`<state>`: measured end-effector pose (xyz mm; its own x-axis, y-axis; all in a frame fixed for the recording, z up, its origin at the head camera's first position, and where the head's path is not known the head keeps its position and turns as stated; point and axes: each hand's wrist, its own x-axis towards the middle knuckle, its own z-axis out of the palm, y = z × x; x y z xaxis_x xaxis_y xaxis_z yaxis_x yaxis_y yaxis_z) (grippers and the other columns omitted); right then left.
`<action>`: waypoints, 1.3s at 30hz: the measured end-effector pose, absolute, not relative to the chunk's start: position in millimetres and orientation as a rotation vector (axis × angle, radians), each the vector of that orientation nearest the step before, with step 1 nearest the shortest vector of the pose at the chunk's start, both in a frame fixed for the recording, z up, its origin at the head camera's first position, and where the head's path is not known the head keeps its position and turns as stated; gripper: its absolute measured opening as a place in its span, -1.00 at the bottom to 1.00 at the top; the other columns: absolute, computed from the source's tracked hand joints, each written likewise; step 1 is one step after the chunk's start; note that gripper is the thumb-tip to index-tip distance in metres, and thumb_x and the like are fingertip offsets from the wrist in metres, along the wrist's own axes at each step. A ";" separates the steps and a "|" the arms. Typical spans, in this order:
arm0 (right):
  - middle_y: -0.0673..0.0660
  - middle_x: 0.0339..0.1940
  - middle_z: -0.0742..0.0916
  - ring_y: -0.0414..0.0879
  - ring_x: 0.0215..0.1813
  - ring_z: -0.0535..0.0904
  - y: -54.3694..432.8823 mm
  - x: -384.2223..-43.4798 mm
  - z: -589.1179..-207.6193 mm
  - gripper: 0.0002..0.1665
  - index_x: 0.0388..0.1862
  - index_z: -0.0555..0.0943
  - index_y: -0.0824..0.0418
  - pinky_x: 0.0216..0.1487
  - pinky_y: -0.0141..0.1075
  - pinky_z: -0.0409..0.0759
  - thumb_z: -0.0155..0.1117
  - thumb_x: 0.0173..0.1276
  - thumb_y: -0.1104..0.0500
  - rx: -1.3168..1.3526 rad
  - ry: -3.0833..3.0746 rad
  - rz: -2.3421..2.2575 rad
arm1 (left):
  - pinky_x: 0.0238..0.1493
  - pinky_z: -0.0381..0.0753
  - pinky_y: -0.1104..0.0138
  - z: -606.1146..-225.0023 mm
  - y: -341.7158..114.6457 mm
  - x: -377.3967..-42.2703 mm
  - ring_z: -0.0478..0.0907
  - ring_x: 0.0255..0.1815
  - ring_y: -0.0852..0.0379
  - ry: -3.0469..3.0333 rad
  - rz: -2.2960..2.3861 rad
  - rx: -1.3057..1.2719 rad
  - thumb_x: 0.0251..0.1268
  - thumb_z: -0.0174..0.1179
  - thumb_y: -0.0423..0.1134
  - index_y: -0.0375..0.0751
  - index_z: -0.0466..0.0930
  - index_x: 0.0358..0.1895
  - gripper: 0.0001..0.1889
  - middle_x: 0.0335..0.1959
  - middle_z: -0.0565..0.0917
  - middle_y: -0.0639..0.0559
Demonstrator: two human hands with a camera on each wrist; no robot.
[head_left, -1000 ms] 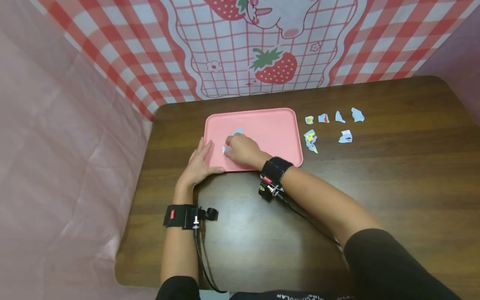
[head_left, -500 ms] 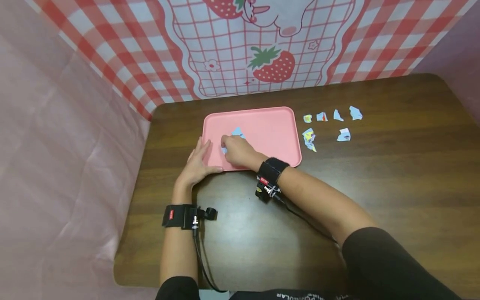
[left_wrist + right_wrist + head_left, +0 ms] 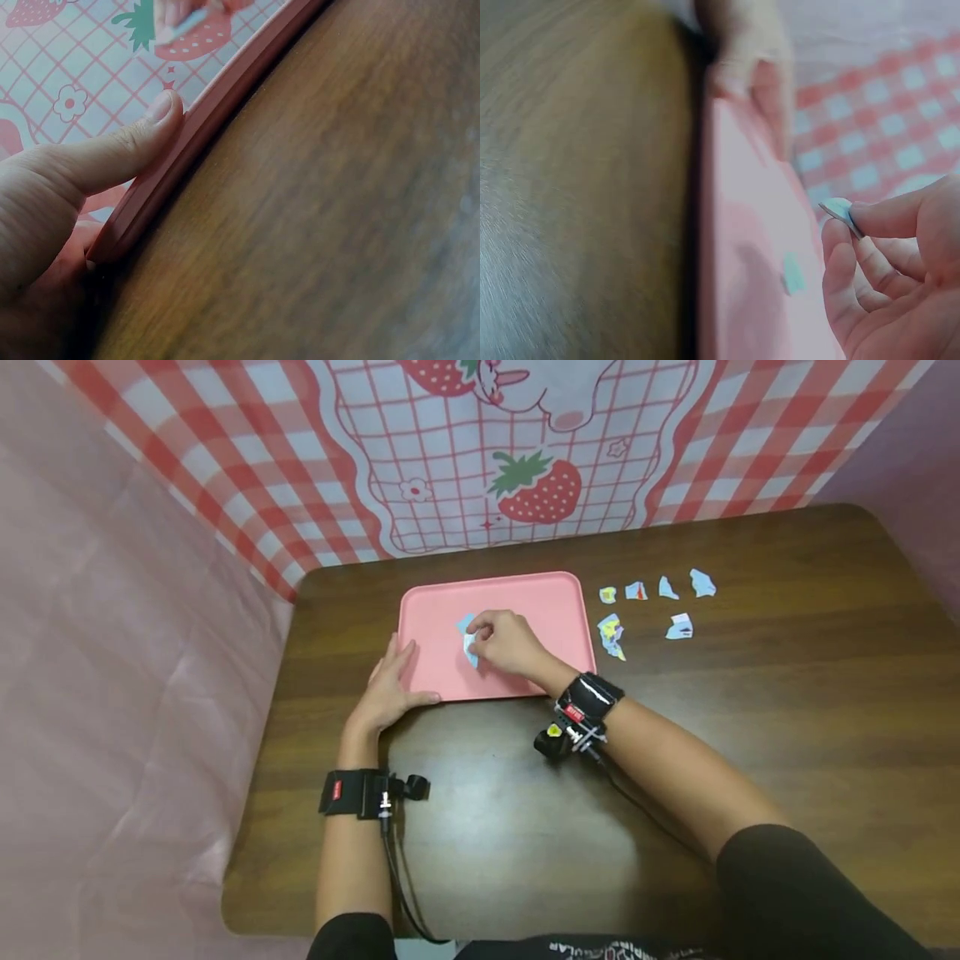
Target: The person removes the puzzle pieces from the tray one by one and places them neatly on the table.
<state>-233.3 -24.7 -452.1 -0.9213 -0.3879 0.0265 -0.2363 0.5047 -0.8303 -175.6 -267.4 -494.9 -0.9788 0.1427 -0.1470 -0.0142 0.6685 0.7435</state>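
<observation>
Above the pink tray (image 3: 551,610), my right hand (image 3: 512,645) pinches a thin, irregular light-blue puzzle piece (image 3: 470,649) between thumb and fingertips. The right wrist view shows this puzzle piece (image 3: 840,211) nearly edge-on, raised off the tray. Another light-blue piece (image 3: 465,622) lies flat on the tray, partly covered by the held one in the head view. My left hand (image 3: 386,692) rests at the tray's near left corner. Its thumb (image 3: 142,142) lies along the front rim, with the fingers spread on the left side.
Right of the tray, several irregular picture pieces lie apart on the wooden table (image 3: 750,718), among them a yellow-patterned one (image 3: 611,637) and a pale blue one (image 3: 702,583). A red-checked strawberry cloth (image 3: 540,489) hangs behind the table.
My right hand has lifted from the tray's left part and moved right with the puzzle piece, showing more of it. The left hand keeps its place on the tray corner.
</observation>
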 end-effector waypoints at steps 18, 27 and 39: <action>0.15 -0.41 0.69 -0.17 -0.52 0.60 94.5 -243.5 -447.6 -0.75 -0.06 0.64 0.46 -0.47 -0.43 0.57 0.34 0.31 0.37 -0.179 2.575 -1.649 | 0.46 -0.23 -0.31 -493.1 -270.4 -172.2 -0.41 0.62 -0.28 2.642 1.200 0.089 0.01 0.56 0.09 -0.01 -0.03 0.65 0.18 0.66 -0.43 0.14; 0.05 -0.54 0.70 -0.29 -0.59 0.59 167.3 -248.3 -456.6 -0.73 -0.04 0.60 0.57 -0.54 -0.45 0.57 0.31 0.33 0.41 0.001 2.686 -1.570 | 0.48 -0.25 -0.26 -494.5 -267.9 -176.0 -0.40 0.61 -0.30 2.666 1.162 0.137 0.04 0.52 0.14 -0.04 -0.05 0.65 0.18 0.66 -0.42 0.06; 0.26 -0.42 0.77 0.22 -0.29 0.67 189.1 -249.9 -467.3 -0.78 -0.26 0.74 0.39 -0.24 -0.03 0.54 0.34 0.15 0.27 -0.062 3.050 -0.982 | 0.47 -0.23 -0.29 -495.9 -269.5 -174.0 -0.40 0.61 -0.30 2.667 1.185 0.124 0.02 0.52 0.17 -0.01 -0.03 0.65 0.18 0.66 -0.41 0.10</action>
